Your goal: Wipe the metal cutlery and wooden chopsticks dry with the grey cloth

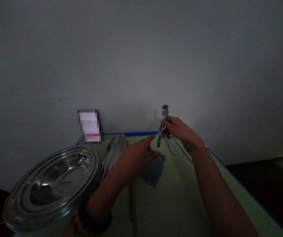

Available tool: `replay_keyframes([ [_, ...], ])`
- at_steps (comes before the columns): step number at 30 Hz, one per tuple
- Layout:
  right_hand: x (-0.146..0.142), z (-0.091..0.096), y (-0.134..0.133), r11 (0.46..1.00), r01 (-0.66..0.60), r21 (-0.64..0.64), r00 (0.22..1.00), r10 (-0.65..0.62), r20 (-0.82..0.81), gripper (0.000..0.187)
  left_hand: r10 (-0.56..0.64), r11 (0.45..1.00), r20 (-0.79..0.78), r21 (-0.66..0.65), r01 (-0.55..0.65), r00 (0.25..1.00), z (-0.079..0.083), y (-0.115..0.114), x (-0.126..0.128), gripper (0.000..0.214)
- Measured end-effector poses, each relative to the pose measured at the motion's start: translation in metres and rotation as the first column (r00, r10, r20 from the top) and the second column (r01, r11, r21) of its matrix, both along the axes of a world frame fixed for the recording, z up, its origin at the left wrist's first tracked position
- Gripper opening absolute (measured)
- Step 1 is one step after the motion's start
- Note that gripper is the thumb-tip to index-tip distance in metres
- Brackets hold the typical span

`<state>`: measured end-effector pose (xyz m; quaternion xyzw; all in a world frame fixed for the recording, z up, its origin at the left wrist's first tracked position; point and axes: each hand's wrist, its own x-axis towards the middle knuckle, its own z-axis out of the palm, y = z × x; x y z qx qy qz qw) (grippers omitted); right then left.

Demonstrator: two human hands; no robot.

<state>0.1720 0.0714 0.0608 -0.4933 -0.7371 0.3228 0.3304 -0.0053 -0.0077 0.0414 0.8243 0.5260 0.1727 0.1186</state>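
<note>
A shiny metal spoon [165, 112] stands nearly upright in the fingers of my right hand [178, 128], its wider end at the top. My left hand [136, 156] is just left of the spoon's lower end, index finger stretched out towards it. A grey-blue cloth [153, 171] hangs below the left thumb, gripped by the lower fingers, which are mostly hidden. Under and beside my right hand lie a thin metal utensil [170, 146] and more cutlery [184, 152], partly covered by the wrist.
A large polished steel dish [92, 153] fills the left side. Several flat metal utensils [115, 149] lie side by side between it and my left forearm. A phone with a blurred screen [89, 125] leans on the wall behind. The pale green table [173, 204] has blue edging.
</note>
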Motion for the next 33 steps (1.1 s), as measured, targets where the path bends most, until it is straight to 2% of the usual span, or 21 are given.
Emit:
replay_keyframes([
  [2,0.016,-0.006,0.008,0.997,0.061,-0.043,0.979,-0.052,0.199,0.024,-0.018,0.999,-0.079,-0.042,0.014,0.997,-0.005,0.001,-0.003,0.047],
  [5,0.031,-0.017,0.015,0.984,0.099,-0.146,0.832,-0.001,0.555,0.026,-0.042,0.996,-0.168,-0.088,0.027,0.985,-0.012,0.003,-0.005,0.040],
  [8,0.029,-0.030,0.020,0.975,0.181,-0.128,0.717,-0.042,0.696,0.026,-0.040,0.995,-0.206,-0.096,0.020,0.978,-0.014,0.003,-0.003,0.038],
  [14,0.014,-0.056,0.033,0.961,0.273,0.048,0.620,-0.214,0.755,0.034,-0.088,0.988,-0.206,-0.139,0.060,0.975,-0.016,0.000,-0.002,0.037],
  [26,0.016,-0.085,0.046,0.946,0.315,0.080,0.572,-0.256,0.780,0.035,-0.104,0.988,-0.246,-0.134,0.072,0.964,-0.019,-0.001,-0.002,0.038],
  [33,0.013,-0.089,0.046,0.946,0.315,0.073,0.582,-0.253,0.773,0.034,-0.106,0.986,-0.256,-0.149,0.069,0.961,-0.019,-0.003,-0.003,0.036],
])
